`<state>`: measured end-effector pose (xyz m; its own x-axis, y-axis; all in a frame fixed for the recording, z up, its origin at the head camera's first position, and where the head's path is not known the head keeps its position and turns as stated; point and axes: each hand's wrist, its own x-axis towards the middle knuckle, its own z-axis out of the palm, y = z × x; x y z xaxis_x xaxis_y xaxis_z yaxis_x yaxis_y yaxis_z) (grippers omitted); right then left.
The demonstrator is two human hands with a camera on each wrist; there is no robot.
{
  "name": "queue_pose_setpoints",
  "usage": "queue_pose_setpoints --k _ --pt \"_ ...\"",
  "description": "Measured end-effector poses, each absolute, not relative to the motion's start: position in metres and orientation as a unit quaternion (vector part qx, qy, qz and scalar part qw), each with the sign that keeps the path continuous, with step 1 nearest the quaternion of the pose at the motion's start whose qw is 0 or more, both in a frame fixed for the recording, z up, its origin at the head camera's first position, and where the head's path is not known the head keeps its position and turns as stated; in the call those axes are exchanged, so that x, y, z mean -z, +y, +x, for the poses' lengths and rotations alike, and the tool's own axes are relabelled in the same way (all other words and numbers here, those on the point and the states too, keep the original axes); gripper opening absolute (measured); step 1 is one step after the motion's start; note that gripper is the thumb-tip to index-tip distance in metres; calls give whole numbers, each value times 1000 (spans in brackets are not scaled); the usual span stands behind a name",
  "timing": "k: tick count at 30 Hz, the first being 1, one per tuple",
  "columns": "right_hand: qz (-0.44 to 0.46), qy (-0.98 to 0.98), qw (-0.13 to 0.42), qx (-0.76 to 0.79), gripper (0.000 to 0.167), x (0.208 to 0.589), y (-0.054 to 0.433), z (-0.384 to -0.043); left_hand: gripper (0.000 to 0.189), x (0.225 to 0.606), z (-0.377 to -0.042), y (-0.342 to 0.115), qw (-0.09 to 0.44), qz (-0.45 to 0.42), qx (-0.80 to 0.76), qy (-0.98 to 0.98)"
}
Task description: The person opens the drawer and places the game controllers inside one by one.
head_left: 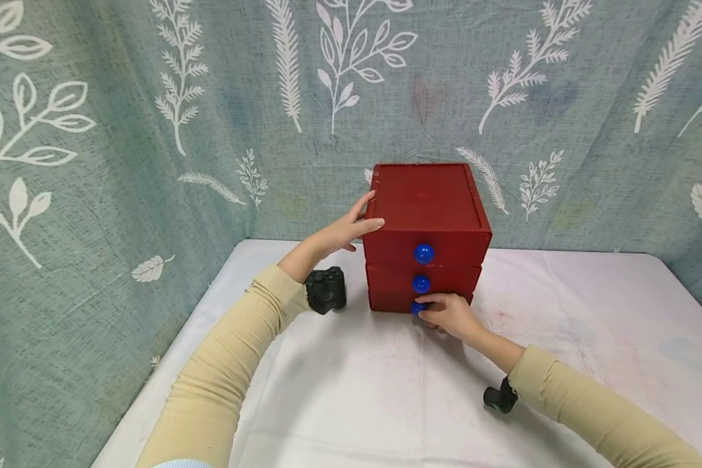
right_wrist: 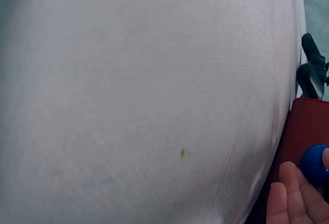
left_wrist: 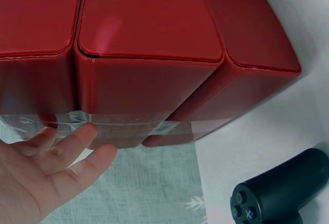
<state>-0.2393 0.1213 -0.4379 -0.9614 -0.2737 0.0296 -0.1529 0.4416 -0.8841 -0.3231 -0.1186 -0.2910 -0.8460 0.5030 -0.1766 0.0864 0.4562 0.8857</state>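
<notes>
The right hand point(head_left: 453, 315) pinches the lowest blue knob point(head_left: 416, 309), with the knob between its finger and thumb. That knob sits on the front of the bottom drawer point(head_left: 389, 301), just left of the hand. The knob is round, so it has no long side. The left hand point(head_left: 344, 235) is farther from it, with its fingers spread out by the left side of the red box point(head_left: 424, 195). The box stands on the bench point(head_left: 351, 390).
</notes>
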Motion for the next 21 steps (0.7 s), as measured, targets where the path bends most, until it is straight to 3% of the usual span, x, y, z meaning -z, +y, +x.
queue_pose_setpoints --k 21 --pt "-121 849 82 508 29 436 119 -220 73 291 -321 -120 209 186 -484 829"
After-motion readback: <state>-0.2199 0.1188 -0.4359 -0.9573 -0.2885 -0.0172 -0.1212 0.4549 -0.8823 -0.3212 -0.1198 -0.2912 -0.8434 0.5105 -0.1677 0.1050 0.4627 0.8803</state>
